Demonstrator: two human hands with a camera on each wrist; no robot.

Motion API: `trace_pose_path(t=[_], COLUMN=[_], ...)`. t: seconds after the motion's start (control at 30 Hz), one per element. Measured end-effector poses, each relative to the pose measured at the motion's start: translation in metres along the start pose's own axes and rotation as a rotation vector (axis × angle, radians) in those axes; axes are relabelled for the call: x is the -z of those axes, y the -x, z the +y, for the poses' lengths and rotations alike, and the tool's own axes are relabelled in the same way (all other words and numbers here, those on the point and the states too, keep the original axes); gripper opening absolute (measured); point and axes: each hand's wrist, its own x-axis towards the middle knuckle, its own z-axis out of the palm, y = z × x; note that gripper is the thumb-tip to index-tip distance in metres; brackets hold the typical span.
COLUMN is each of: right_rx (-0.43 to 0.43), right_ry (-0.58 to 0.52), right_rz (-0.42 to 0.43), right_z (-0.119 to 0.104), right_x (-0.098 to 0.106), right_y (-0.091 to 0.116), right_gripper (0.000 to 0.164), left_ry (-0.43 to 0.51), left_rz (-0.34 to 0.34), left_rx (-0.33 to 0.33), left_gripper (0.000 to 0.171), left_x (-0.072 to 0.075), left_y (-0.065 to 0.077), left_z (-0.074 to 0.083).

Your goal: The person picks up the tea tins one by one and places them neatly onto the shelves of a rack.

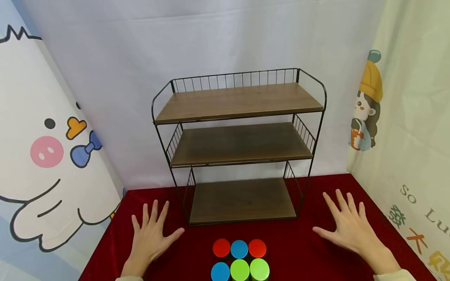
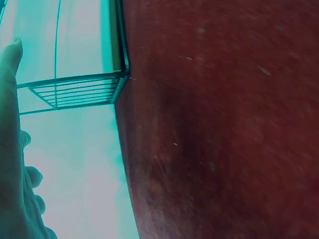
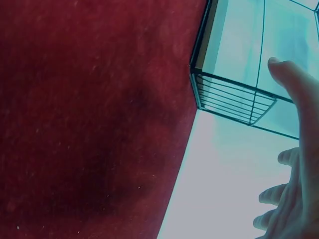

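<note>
In the head view my left hand [image 1: 149,238] is spread over the red cloth, left of the shelf, holding nothing. On the far side my right hand [image 1: 351,230] spreads its fingers the same way, also holding nothing. Between and nearer than the hands stand several round-topped cylinders in two rows. The back row has a red cylinder [image 1: 221,248], a blue cylinder [image 1: 239,249] and a second red cylinder [image 1: 257,248]. In front are another blue cylinder [image 1: 220,271], a green cylinder [image 1: 240,269] and a second green cylinder [image 1: 259,269]. Both wrist views show extended thumbs and the shelf's lower corners.
A three-tier shelf [image 1: 242,142] with wooden boards and a black wire frame stands at the back of the red cloth [image 1: 327,187]. A white curtain [image 1: 225,39] hangs behind it. Printed cloths with cartoon figures flank both sides.
</note>
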Motion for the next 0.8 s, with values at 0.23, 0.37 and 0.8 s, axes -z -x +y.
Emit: trace_pose_path(t=[0.23, 0.37, 0.8], right_rx=[-0.011, -0.016, 0.042], right_ry=[-0.033, -0.07, -0.152], right_rz=[-0.016, -0.034, -0.019], right_z=[-0.012, -0.021, -0.05], right_x=[0.005, 0.006, 0.009], right_y=[0.004, 0.007, 0.014], right_gripper=[0.11, 0.111, 0.109], left_ry=[0.047, 0.092, 0.256], left_rz=[0.023, 0.046, 0.145], left_rx=[0.025, 0.034, 0.025], left_gripper=[0.104, 0.103, 0.096], left_x=[0.01, 0.016, 0.031], left_y=[-0.01, -0.018, -0.033], left_z=[0.006, 0.011, 0.024])
